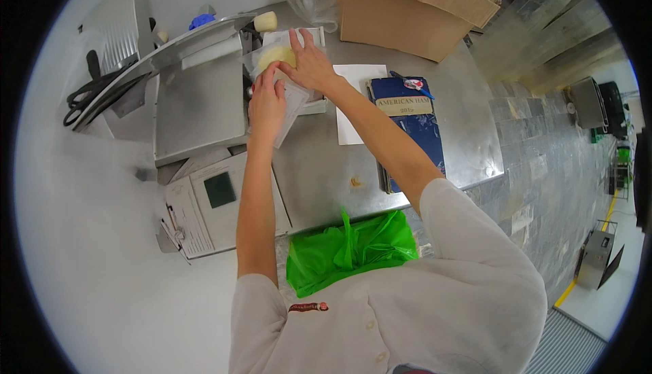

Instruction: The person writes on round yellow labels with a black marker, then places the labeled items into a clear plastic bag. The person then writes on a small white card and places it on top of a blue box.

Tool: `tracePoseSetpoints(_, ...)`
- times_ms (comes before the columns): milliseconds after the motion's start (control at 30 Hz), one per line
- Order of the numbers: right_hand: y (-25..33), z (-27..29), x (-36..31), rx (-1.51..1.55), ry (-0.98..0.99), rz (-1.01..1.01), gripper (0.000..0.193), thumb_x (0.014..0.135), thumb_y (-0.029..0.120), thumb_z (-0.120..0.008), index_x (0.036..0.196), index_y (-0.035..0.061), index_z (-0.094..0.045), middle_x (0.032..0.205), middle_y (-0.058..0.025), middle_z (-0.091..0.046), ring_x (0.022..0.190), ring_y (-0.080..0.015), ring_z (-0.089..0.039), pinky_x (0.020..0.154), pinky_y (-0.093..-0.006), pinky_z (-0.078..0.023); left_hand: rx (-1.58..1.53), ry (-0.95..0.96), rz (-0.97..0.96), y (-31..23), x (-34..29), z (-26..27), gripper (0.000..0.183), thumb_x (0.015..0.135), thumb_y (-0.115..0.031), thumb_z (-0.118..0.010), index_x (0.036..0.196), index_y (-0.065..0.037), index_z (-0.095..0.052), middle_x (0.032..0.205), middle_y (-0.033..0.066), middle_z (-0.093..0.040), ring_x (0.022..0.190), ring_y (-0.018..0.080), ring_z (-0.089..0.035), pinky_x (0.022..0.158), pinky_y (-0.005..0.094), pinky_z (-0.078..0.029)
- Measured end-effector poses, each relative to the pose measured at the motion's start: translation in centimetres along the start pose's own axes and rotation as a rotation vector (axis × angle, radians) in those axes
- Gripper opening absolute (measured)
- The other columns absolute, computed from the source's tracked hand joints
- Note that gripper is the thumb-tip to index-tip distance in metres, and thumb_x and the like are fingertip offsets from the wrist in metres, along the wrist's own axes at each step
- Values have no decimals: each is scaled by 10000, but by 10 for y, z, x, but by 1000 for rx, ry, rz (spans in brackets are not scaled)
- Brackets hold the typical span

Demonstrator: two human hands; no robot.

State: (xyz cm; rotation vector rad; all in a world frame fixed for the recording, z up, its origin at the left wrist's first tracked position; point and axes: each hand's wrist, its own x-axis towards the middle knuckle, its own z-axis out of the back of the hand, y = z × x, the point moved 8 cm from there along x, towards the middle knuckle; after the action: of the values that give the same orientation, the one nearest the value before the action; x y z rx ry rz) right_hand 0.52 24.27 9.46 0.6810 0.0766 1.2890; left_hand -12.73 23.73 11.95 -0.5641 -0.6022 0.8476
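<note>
The fingers (294, 40) of the right hand (311, 68) are extended and spread, at the right edge of a pale yellow round item (276, 55) in clear plastic, while its thumb reaches toward the fingertips of the left hand (269, 108); whether the left fingers pinch the plastic, I cannot tell. The yellow item lies near the far edge of a metal table (319, 177), just beyond the left fingertips, above a white tray-like object (314, 107) partly hidden by the hands. Left of it stands a grey metal unit (200, 105). To the right, a white sheet (349, 119) lies partly under a worn blue book (411, 133), which has a blue pen (427, 93) on top. Behind stands an open cardboard box (401, 17). Nearer the body are papers (193, 221), a dark green square (219, 190) and a bright green bag (353, 248).
</note>
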Motion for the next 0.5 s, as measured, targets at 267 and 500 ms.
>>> tracePoseSetpoints(267,-97,145,-91,-197,-211,-215,265,809,192,-553,1034,74,-629,1148,-124,-560,1005,-287,-560,822,-386,-475,-136,38,14,-54,-21,12,307,895,-120,-459,1201,-108,-482,1135,149,-552,972,329,-566,828,390,-445)
tracePoseSetpoints(500,-206,137,-168,-482,1,-500,232,736,147,-590,947,74,-652,959,-127,-629,865,-326,-617,744,-406,-502,-410,557,-168,-124,-40,-174,253,872,-141,-525,1115,-67,-527,1047,169,-591,895,315,-589,783,382,-455)
